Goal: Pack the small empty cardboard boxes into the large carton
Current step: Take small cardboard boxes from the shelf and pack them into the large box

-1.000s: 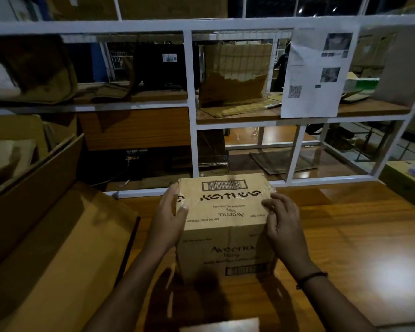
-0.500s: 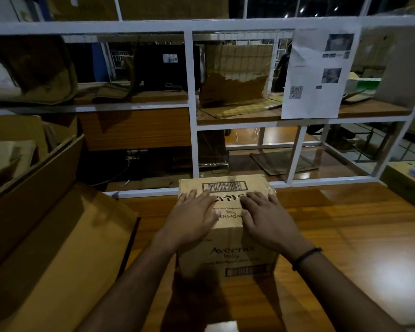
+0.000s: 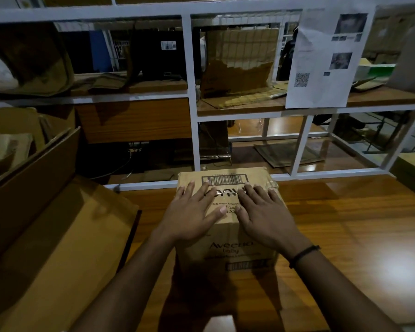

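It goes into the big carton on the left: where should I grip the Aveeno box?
Probably the Aveeno box by its left and right walls, one palm from each side: it stands upright on the table, both sides free; left hand and right hand lie flat on top.

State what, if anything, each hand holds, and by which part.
Nothing is gripped. The left hand and right hand both lie flat, fingers straight, pressing on the top face of the small cardboard box.

small box [image 3: 228, 238] on table [image 3: 345, 236], large carton [image 3: 58, 236] left, shelving [image 3: 192, 97] behind
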A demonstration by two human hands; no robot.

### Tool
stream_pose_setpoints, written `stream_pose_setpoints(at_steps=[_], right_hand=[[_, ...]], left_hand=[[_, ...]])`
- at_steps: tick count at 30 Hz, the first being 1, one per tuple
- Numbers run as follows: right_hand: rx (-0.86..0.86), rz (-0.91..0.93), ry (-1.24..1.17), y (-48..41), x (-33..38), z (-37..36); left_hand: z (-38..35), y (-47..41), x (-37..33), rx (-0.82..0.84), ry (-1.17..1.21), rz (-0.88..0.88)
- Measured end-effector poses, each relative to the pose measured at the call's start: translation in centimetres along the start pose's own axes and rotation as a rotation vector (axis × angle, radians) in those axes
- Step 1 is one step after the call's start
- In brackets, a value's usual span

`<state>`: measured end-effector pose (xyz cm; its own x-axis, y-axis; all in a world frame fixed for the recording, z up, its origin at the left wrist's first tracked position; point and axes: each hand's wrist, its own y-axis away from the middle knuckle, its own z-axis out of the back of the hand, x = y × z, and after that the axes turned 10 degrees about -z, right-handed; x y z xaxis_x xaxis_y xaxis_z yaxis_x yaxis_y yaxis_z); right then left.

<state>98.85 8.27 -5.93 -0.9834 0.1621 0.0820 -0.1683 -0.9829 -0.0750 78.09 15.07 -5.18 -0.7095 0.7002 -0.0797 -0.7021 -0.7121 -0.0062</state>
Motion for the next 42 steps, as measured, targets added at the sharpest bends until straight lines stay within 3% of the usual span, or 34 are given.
stream_pose_setpoints(at_steps=[8,20,27,42], right_hand=[[0.180,0.001,-0.013,-2.3,-0.1,1.2],[0.187,0.045,0.000,-3.6,-0.4,1.4],[0.001,0.076,-0.046,-4.1,-0.8,0.3],[-0.085,0.064,-0.073,-3.0,-0.7,0.1]], left_hand=[[0.4,-1.1,0.2,0.092,0.004,0.037],[0.2,-1.3,0.0,0.055,0.031,0.065],[0.3,-1.1,-0.2,0.044,0.034,0.069],[-0.4,-0.5,-0.1,-0.123,0.085,0.070]])
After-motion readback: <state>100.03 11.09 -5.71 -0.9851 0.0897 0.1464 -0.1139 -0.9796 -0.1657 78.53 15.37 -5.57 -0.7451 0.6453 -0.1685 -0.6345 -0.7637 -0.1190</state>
